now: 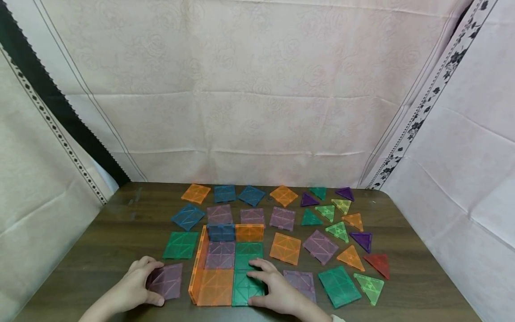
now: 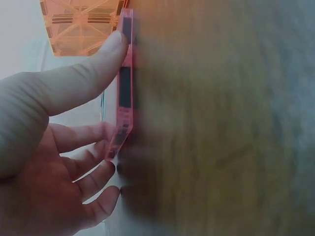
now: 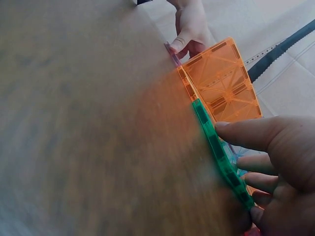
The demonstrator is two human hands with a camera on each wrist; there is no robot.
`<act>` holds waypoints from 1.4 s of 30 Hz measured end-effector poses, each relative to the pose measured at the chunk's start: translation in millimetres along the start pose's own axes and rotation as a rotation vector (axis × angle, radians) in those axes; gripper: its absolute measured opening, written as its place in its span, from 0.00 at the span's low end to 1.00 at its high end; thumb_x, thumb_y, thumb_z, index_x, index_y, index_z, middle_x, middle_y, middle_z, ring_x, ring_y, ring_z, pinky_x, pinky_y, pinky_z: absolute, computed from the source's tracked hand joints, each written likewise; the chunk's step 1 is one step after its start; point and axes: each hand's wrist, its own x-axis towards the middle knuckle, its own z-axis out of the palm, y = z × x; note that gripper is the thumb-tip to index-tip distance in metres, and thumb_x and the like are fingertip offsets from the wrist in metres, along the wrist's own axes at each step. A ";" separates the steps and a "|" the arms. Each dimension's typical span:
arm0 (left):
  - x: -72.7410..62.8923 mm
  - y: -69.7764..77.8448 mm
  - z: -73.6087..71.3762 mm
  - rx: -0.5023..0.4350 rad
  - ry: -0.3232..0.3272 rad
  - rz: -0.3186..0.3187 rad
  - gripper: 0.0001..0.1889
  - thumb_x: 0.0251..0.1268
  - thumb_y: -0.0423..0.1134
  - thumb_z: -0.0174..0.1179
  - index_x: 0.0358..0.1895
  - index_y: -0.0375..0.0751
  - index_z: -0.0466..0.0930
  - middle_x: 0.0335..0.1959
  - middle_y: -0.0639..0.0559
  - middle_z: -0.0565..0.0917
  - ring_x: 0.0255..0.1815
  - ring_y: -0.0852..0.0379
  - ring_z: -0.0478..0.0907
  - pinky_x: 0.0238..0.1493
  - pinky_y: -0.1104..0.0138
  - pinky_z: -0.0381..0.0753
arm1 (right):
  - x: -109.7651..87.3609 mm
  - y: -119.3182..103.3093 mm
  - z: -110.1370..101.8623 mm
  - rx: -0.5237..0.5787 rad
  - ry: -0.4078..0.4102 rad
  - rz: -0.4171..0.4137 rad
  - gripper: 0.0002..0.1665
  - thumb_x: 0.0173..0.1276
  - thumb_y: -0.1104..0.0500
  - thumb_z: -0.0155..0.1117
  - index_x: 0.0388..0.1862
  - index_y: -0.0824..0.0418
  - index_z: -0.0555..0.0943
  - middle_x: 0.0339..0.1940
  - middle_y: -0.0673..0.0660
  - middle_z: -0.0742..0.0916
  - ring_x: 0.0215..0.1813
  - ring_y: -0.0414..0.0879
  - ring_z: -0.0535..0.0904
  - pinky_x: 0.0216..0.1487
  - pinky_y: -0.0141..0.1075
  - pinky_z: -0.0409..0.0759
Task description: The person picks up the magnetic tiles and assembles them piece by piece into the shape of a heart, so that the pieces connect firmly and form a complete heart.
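Though purple — translucent tile between left fingers

We see a dark wooden table carrying loose orange, blue, green and purple squares, with triangles towards the right. Among the squares, four flat tiles touch, upright orange and blue panels edging their left and far sides.

We see a makeshift, screened-off spot: pale cloths surround a wood-grained table. We cannot tell which room.
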 end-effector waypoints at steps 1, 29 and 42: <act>-0.4 -0.2 0.0 -0.006 0.005 0.004 0.46 0.28 0.52 0.79 0.56 0.30 0.74 0.49 0.44 0.71 0.50 0.43 0.64 0.46 0.52 0.73 | -0.2 0.0 0.1 -0.002 0.002 -0.002 0.34 0.60 0.48 0.71 0.64 0.59 0.76 0.73 0.53 0.67 0.76 0.58 0.55 0.68 0.52 0.65; -35.3 64.4 32.6 -0.279 -0.001 0.765 0.13 0.62 0.26 0.60 0.40 0.42 0.66 0.23 0.51 0.76 0.28 0.77 0.66 0.22 0.79 0.69 | -1.5 -1.9 -1.6 0.001 0.009 -0.004 0.35 0.60 0.49 0.71 0.63 0.62 0.76 0.72 0.55 0.68 0.75 0.58 0.55 0.67 0.54 0.65; -28.2 83.4 63.6 -0.091 0.101 0.752 0.08 0.65 0.32 0.60 0.41 0.43 0.70 0.26 0.60 0.76 0.28 0.76 0.66 0.25 0.81 0.67 | -0.7 -1.0 -1.2 0.016 -0.003 -0.014 0.34 0.60 0.50 0.71 0.63 0.62 0.76 0.72 0.56 0.68 0.75 0.59 0.55 0.67 0.54 0.64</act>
